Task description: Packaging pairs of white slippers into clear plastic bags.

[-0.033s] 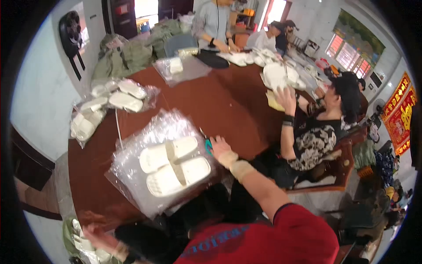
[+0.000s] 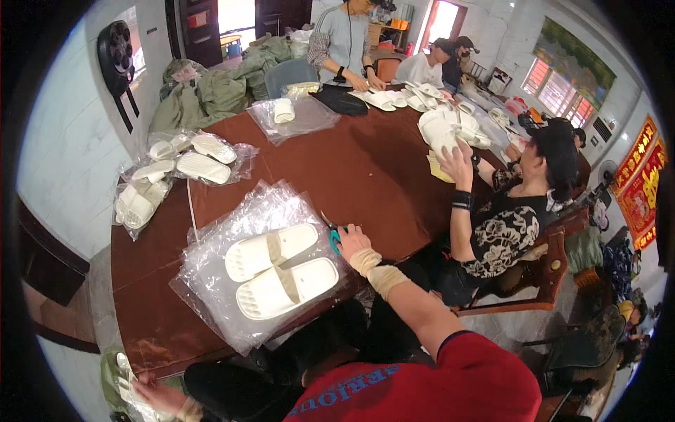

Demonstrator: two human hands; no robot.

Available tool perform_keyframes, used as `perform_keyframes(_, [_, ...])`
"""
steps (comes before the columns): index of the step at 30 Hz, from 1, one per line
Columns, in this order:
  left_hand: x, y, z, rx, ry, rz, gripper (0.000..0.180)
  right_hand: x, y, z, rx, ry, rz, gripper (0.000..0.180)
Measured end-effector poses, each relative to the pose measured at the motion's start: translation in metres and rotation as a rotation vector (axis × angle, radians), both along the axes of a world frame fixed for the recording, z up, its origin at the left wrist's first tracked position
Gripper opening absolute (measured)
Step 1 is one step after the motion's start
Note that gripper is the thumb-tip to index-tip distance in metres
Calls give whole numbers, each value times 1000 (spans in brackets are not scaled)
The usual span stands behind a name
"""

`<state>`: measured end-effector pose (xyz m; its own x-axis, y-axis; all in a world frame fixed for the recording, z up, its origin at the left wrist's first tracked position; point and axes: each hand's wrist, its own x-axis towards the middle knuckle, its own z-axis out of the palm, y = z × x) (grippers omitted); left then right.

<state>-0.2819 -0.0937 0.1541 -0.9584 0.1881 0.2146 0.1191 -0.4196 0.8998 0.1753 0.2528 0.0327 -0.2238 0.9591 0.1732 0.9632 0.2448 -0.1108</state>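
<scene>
My right hand [image 2: 354, 243] lies at the table edge with its fingers closed on the teal handles of a pair of scissors [image 2: 333, 231], whose blades point away from me. Just left of it, a pair of white slippers [image 2: 292, 288] with beige-grey straps rests on a spread stack of clear plastic bags [image 2: 211, 292]. Down at the lower left, below table height, my left hand [image 2: 160, 395] reaches to more white slippers [image 2: 126, 385] in a green sack [image 2: 110, 369]. Its fingers are apart against those slippers; whether any of them grips one is partly hidden.
Bagged white slippers [image 2: 204, 167] lie on the brown-covered table [image 2: 316, 165] at the left. At my right a seated co-worker [image 2: 503, 221] handles white slippers [image 2: 443, 130]. Another person [image 2: 342, 49] stands across the table. Green sacks [image 2: 225, 95] are heaped behind it.
My left hand has moved down onto the slippers in the sack. The right hand stays at the scissors. The seated co-worker's hands have shifted slightly at their slippers.
</scene>
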Motion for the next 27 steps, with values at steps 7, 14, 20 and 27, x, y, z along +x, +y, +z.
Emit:
perform_keyframes(7, [-63,-152,-156,-634,-167,477,49,-50,-29,33,81,655,314,18])
perform_keyframes(14, [-39,-117,-101,-695,168,286,43,-107,-80,48,-679,886,221,28])
perform_keyframes(20, [-42,-61,-46,-739,449,121,37,-134,-83,53,-1189,1325,165,40])
perform_keyframes(27, [98,130,28,-609,619,-558,32,-118,-98,77,-1113,1453,135,40])
